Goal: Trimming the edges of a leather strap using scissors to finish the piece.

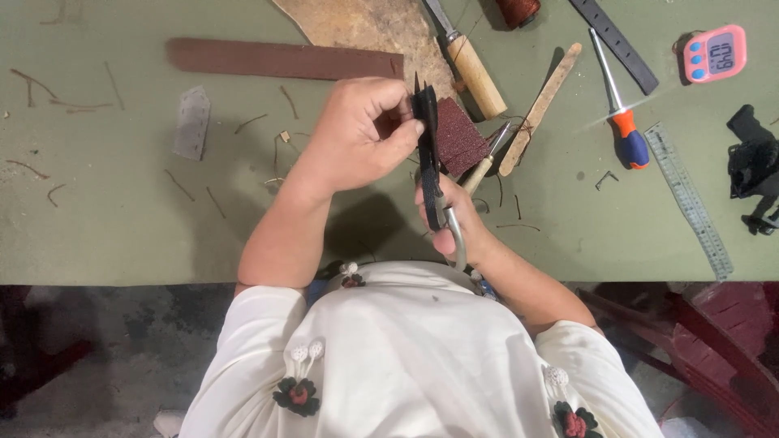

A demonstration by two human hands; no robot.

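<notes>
Even, fairly bright light from above; soft shadows fall beneath the forearms on the green table (122, 219); no glare; focus mostly sharp; floor below sits dim; slight bending at edges.

right hand (454, 223) mostly hidden, perhaps behind strap (428, 154)

Two hands (357, 138), one screwdriver (621, 113), one ruler (690, 199), one pink timer (714, 53), one leather strip (284, 59).

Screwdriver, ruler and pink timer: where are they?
screwdriver (630, 139), head view, on its orange and blue handle.
ruler (690, 199), head view, on the middle of its strip.
pink timer (714, 53), head view, on its screen.
</notes>
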